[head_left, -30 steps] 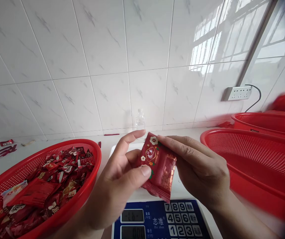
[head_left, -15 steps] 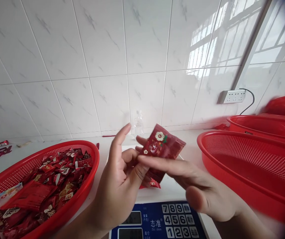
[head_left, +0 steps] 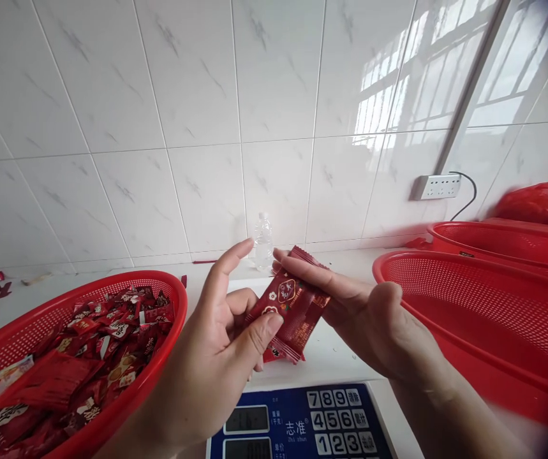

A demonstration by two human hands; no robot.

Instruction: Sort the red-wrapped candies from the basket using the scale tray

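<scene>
My left hand (head_left: 228, 347) pinches a dark red snack packet (head_left: 297, 312) with flower prints and white lettering, thumb on its front and fingers curled behind. My right hand (head_left: 364, 306) is stretched out against the packet's upper right part. Its index finger lies across the front, with other fingertips partly hidden behind and the thumb raised clear. Below the packet is a white electronic scale (head_left: 312, 417) with a blue keypad panel. More red wrapping shows just under the packet, partly covered by my left hand.
At left stands a red perforated basket (head_left: 180, 306) filled with wrapped snacks. Another red basket (head_left: 446, 319) is at right, with a further red basket (head_left: 484, 233) and a red plastic bag (head_left: 536, 203) behind. A clear bottle (head_left: 263, 242) stands by the tiled wall.
The packet has turned in my hands, and my left thumb now rests on its front. My right index finger has moved up across its upper part, and the right thumb has lifted.
</scene>
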